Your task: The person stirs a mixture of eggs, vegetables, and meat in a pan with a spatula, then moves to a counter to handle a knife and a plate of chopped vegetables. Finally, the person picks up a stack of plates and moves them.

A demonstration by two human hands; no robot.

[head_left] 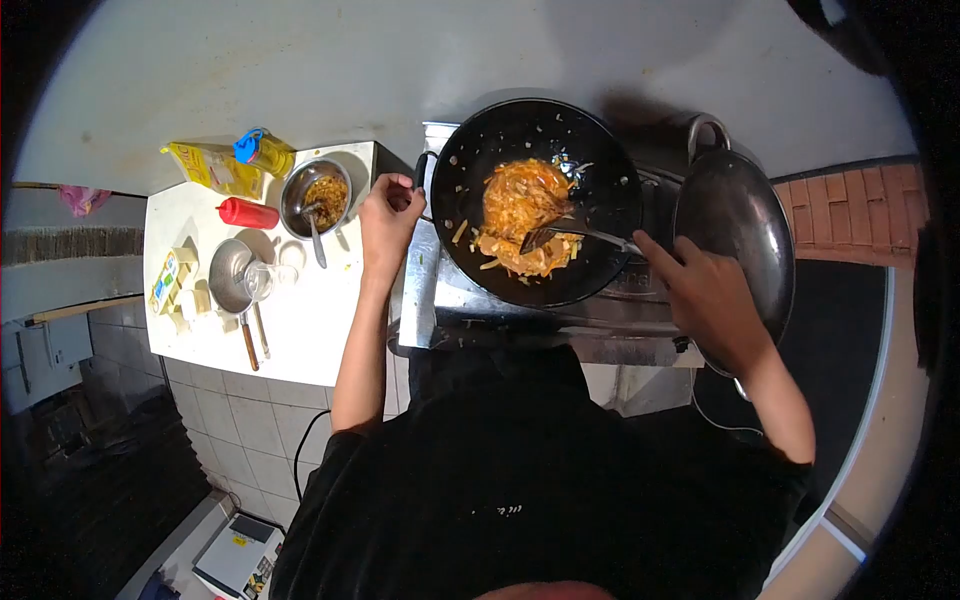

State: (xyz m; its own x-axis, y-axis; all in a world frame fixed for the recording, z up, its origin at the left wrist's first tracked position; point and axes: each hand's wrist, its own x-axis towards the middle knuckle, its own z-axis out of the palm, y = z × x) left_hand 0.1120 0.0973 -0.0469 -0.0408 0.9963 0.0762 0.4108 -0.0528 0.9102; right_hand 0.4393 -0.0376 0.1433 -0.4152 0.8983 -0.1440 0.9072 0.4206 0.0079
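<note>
A black wok (605, 165) sits on the stove, with an orange-brown mix of noodle-like strands and vegetable strips (522, 195) in its middle. My left hand (388, 222) is closed on the wok's side handle (424, 178). In my right hand (708, 292) is the handle of a spatula (595, 234), its index finger laid along the handle. The slotted spatula head (538, 238) touches the food on its lower side. Bits of vegetable cling to the wok's wall.
Right of the stove (480, 322) stands a second, larger wok (735, 225). The white table (320, 350) at left bears a metal bowl of food (325, 190) with a spoon, a red bottle (248, 213), a yellow packet (212, 170), a saucepan (229, 285) and a clear cup (259, 281).
</note>
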